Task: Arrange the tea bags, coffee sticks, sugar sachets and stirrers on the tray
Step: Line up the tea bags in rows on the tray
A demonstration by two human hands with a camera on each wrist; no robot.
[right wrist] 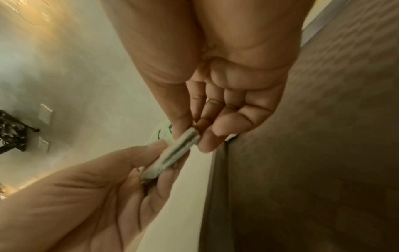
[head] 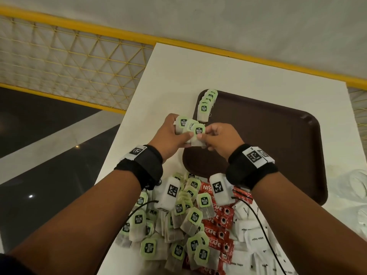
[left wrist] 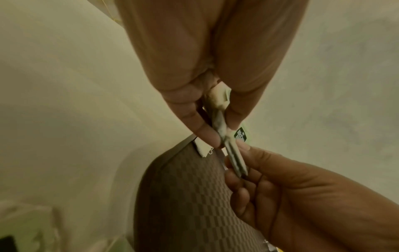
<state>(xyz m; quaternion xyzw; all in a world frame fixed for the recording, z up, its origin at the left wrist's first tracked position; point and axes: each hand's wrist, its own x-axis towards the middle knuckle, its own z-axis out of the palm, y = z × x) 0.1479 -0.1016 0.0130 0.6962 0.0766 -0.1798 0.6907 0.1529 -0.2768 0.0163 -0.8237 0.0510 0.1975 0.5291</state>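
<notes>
A dark brown tray (head: pixel 278 139) lies on the white table. A row of green-tagged tea bags (head: pixel 206 105) lines its far left corner. Just in front of that row, over the tray's left edge, both hands meet on a small fan of tea bags (head: pixel 191 130). My left hand (head: pixel 174 135) grips the fan between thumb and fingers. My right hand (head: pixel 216 137) pinches the nearest bag at its lower corner. The left wrist view shows the tea bags (left wrist: pixel 224 134) edge-on between both hands' fingertips. In the right wrist view the same stack of tea bags (right wrist: pixel 181 146) is pinched from both ends.
A loose heap of tea bags (head: pixel 178 225) lies near the table's front edge. Beside it are red coffee sticks (head: pixel 218 231) and white sugar sachets (head: pixel 252 239). A yellow mesh railing (head: pixel 69 62) runs behind the table. The table's left edge (head: pixel 123 139) drops to a dark floor.
</notes>
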